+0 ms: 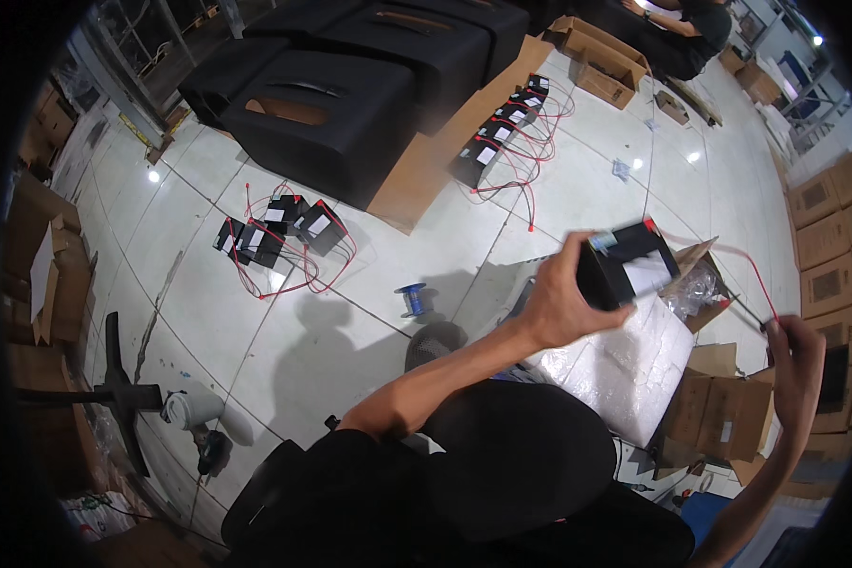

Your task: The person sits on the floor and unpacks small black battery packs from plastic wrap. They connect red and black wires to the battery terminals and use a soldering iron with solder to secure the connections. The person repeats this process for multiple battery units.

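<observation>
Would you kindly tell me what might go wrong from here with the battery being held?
The black battery might slip, since only the left hand grips it. The red lead, running across to the right hand, could strain its connection if pulled. The looped leads on the floor batteries might tangle.

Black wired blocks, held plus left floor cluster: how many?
5: held block in the left hand; leftmost block, front-middle block, rear block and rightmost block on the floor. Overlap could hide another.

Left grip point(557, 301) holds black battery point(625, 265), right grip point(797, 355) pinches red wire point(759, 275); wired batteries point(495, 134) beside cardboard sheet point(417, 185)'s right edge.
</observation>
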Demonstrator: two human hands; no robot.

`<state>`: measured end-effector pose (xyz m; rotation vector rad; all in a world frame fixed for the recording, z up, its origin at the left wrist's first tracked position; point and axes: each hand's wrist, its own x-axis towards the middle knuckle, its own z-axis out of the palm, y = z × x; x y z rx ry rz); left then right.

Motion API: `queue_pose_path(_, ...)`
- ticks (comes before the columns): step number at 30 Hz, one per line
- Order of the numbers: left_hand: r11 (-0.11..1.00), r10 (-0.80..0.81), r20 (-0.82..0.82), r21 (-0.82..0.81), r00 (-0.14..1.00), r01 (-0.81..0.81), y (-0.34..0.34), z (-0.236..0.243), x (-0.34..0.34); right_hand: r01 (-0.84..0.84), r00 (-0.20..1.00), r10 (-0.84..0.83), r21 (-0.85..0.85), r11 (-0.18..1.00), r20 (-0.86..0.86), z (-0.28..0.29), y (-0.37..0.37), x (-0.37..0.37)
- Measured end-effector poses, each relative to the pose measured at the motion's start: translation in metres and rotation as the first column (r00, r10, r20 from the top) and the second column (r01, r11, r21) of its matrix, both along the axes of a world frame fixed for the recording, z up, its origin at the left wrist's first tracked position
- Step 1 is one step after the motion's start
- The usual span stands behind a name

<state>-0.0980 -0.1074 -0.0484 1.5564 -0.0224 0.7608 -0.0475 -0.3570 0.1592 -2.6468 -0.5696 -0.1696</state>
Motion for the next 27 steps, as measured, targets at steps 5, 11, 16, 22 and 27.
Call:
queue_pose_path(5,0.927,0.362,-0.095,-0.069,0.927,-0.369,0.064,-0.027,0.003,-0.382,0.921,0.389,-0.218,0.898,-0.012,-0.016,0.089,0.054)
queue_pose_path(11,0.754,0.645,-0.388,0.185,0.658,-0.63,0.14,-0.126,0.006,-0.613,0.789,0.56,-0.275,0.741,-0.251,-0.116,0.213,0.149)
queue_pose_path(16,0.732,0.674,-0.427,0.273,0.603,-0.625,0.177,-0.216,0.032,-0.694,0.717,0.536,-0.389,0.606,-0.445,-0.194,0.265,0.187)
queue_pose_path(22,0.736,0.67,-0.398,0.249,0.626,-0.629,0.182,-0.268,0.076,-0.683,0.728,0.546,-0.371,0.629,-0.415,-0.238,0.265,0.203)
queue_pose_path(27,0.751,0.659,-0.298,0.3,0.691,-0.588,0.192,-0.286,0.106,-0.634,0.773,0.492,-0.467,0.616,-0.401,-0.257,0.26,0.215)
